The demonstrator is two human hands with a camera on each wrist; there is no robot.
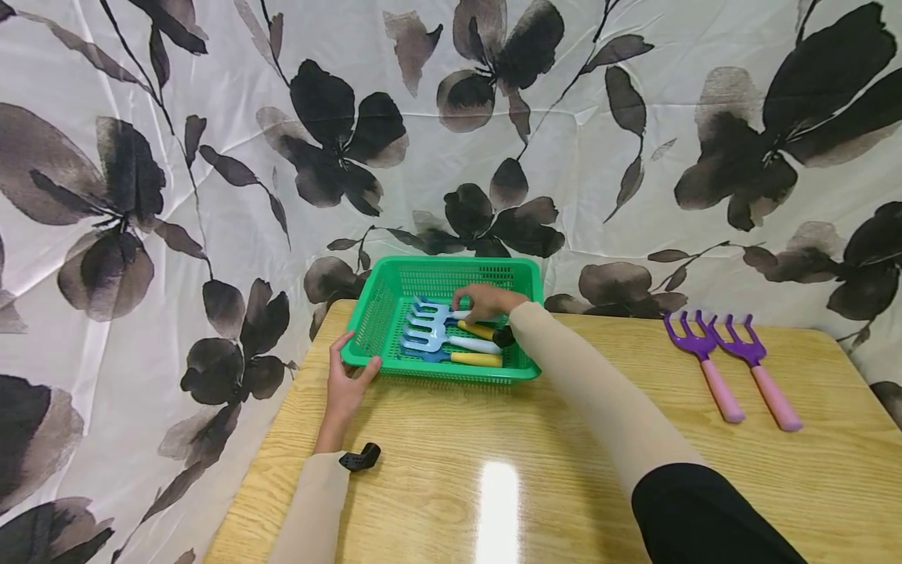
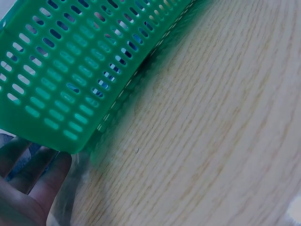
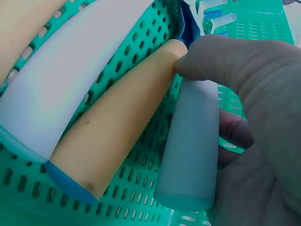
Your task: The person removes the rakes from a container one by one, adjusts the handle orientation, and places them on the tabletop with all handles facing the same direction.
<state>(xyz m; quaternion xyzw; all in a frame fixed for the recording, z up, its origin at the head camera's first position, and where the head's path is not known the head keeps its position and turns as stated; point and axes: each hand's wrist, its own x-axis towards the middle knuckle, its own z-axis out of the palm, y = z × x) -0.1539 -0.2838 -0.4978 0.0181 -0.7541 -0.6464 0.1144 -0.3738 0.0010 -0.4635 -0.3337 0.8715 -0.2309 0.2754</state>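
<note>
A green perforated basket (image 1: pixel 438 374) stands at the back of the table, with several small hand forks lying in it. My left hand (image 1: pixel 345 385) holds the basket's front-left corner, thumb at the rim and fingers outside the wall. Inside, my right hand (image 1: pixel 489 300) grips the pale handle of a light blue hand fork (image 3: pixel 190 141), thumb near its top and fingers behind. Beside it lies a blue fork with a yellow handle (image 3: pixel 122 117). Nearer the front are another light blue fork (image 1: pixel 475 344) and a yellow-handled blue fork (image 1: pixel 476 359).
Two purple hand forks with pink handles, one on the left (image 1: pixel 722 392) and one on the right (image 1: pixel 775 398), lie side by side at the table's right. Floral cloth (image 1: pixel 606 157) hangs behind the wooden table (image 1: pixel 564 470) and along its left side.
</note>
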